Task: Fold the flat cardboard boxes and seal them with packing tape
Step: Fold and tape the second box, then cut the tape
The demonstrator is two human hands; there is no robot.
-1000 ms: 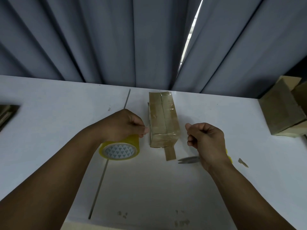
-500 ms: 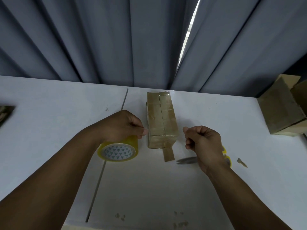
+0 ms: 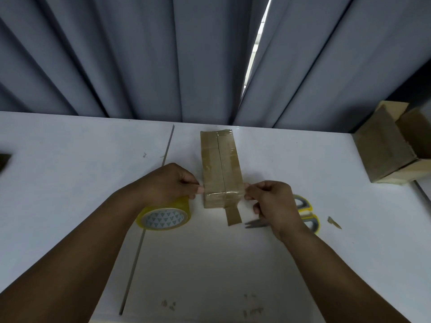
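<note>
A narrow, closed cardboard box (image 3: 219, 164) lies lengthwise on the white table (image 3: 70, 183), with tape along its top seam. A clear tape strip (image 3: 224, 195) runs across its near end. My left hand (image 3: 168, 183) pinches the strip's left end beside the box. My right hand (image 3: 272, 201) pinches its right end at the box's right corner. A brown tape tab (image 3: 233, 216) sticks out on the table from the near end. The yellow tape roll (image 3: 163, 217) stands just below my left hand.
Yellow-handled scissors (image 3: 307, 220) lie under and right of my right wrist, beside a small tape scrap (image 3: 334, 222). An open cardboard box (image 3: 384, 148) sits at the far right edge. A dark object (image 3: 3, 159) shows at the left edge. Grey curtains hang behind the table.
Both hands have come in toward the box's near end, the right one most. The strip they held stretched above the box now lies across it.
</note>
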